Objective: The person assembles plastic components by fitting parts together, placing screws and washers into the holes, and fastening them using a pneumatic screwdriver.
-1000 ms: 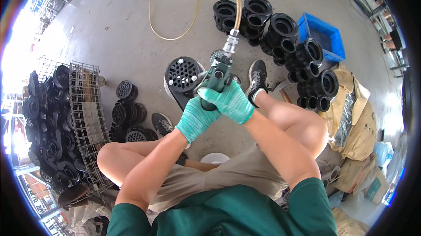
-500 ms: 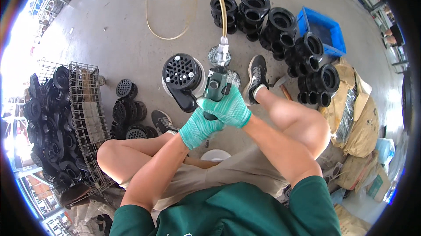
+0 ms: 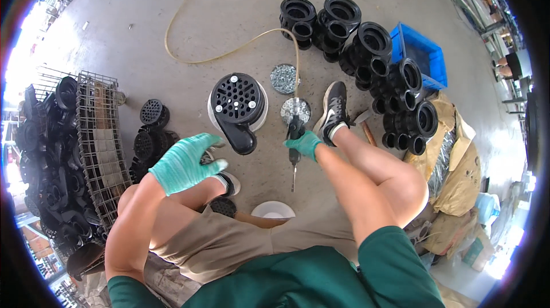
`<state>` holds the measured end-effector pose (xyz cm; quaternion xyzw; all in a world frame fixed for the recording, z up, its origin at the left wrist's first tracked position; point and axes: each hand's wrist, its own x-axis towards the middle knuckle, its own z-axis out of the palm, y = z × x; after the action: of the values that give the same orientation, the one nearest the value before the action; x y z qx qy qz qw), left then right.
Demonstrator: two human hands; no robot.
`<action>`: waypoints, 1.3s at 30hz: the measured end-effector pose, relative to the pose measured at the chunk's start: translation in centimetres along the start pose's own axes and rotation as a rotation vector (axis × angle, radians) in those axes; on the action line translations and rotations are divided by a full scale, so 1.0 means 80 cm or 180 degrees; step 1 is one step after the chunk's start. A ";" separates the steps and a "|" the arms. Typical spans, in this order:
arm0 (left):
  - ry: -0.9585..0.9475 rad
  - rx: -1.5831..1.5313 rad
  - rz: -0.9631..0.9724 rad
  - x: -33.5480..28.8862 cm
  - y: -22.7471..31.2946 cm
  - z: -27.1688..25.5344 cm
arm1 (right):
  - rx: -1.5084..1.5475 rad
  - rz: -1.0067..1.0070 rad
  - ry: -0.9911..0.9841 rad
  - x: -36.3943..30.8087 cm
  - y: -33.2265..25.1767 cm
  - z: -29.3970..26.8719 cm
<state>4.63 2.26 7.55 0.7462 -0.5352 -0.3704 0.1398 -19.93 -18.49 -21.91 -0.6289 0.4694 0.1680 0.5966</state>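
Note:
My right hand (image 3: 307, 145), in a green knit glove, is closed around a dark air screwdriver (image 3: 295, 131). Its thin bit (image 3: 294, 177) points back toward me, and its top end overlaps a round dish of metal parts (image 3: 288, 105). Left of the tool, a black plastic housing (image 3: 246, 118) with a round perforated face and a curved spout lies on a white round support (image 3: 262, 120). Several bright screw heads show on that face. My left hand (image 3: 186, 165), gloved alike, is held apart from the housing, fingers and thumb spread and nothing in it.
Another dish of small screws (image 3: 283, 79) sits farther off. Black pump bodies (image 3: 371, 42) stand in a row at right, beside a blue crate (image 3: 432, 59) and a hammer (image 3: 366, 127). At left are black perforated parts (image 3: 150, 139) and a wire basket (image 3: 103, 142). The air hose (image 3: 229, 55) crosses the floor.
My hands, together on the screwdriver before, have parted. The left let go and moved left; the right swung the tool down and round, its bit now toward me. The hose shifted.

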 end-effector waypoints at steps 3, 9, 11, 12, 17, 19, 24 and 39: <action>0.0152 -0.0630 -0.0247 0.007 -0.038 0.001 | -0.0381 -0.0091 -0.0003 0.044 0.045 0.043; 0.0010 0.0416 0.0296 0.036 -0.027 -0.010 | -0.1127 0.0885 -0.0235 0.053 0.076 0.112; -0.0073 0.0417 0.0239 0.032 -0.033 -0.016 | -0.1424 0.0977 -0.0073 0.056 0.066 0.122; -0.0085 0.0398 0.0217 0.029 -0.037 -0.016 | -0.1716 0.1043 0.0113 0.057 0.061 0.125; 0.0029 0.0533 0.0243 0.026 -0.047 -0.020 | -0.1924 0.1022 0.0378 0.062 0.050 0.119; 0.0120 0.0575 0.0291 0.024 -0.046 -0.022 | -0.1735 0.1005 0.0921 0.063 0.045 0.113; 0.0279 0.0541 0.0379 0.017 -0.042 -0.026 | -0.1866 0.0478 0.1012 0.058 0.064 0.095; 0.0125 0.0918 0.0313 0.014 -0.049 -0.019 | 0.4537 0.0010 -0.1698 -0.053 -0.084 0.134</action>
<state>8.57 2.51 5.76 0.7386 -0.6159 -0.2677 0.0597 -12.99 -8.11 -17.16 -0.0288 0.3051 -0.0287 0.9515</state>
